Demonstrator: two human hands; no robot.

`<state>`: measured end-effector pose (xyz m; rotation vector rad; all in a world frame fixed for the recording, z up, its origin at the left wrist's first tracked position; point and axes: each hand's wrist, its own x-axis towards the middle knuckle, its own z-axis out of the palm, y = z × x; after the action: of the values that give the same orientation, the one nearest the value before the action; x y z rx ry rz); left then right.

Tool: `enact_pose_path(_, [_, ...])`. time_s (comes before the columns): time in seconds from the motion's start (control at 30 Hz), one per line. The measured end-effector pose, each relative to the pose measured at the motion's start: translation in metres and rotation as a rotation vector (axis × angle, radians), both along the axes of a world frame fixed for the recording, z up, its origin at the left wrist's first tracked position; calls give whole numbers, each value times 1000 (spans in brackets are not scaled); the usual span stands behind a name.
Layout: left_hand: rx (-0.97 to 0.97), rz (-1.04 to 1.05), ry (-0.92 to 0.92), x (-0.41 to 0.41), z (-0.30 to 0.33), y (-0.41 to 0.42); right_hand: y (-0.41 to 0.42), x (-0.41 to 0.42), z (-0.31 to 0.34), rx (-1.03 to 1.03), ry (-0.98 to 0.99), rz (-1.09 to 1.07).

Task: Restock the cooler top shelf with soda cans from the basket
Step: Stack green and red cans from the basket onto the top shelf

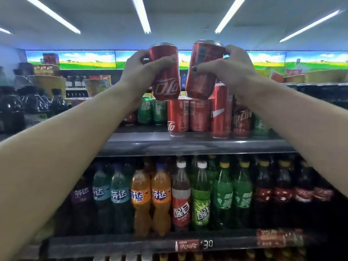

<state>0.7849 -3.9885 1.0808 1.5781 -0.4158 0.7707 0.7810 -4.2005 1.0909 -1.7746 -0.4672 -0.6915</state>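
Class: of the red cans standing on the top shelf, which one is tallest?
The slim red can right of the two short red cans; its top rises above theirs.

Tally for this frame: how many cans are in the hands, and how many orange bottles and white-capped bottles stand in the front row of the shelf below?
Red cans, one each in left hand and right hand: 2
Orange bottles: 2
White-capped bottles: 2
Total: 6
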Motion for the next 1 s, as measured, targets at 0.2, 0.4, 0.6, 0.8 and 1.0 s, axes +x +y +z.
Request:
enact_pose_path(0.2, [-38, -6, -10, 52, 23, 11, 16, 31, 36, -98, -32, -128])
enact_pose_path(0.4, [-11, -9, 40, 97, 37, 13, 20, 74, 55, -163, -37, -153])
enact_pose_path(0.6, [28, -47, 98, 128, 36, 8, 23, 105, 59, -341, -15, -195])
enact_pose_path(0.8, [66, -68, 116, 143, 29, 0, 18, 123, 55, -430, 24, -233])
enact_pose_path(1.0, [92, -81, 121, 149, 23, -3, 13, 134, 49, -493, 55, -223])
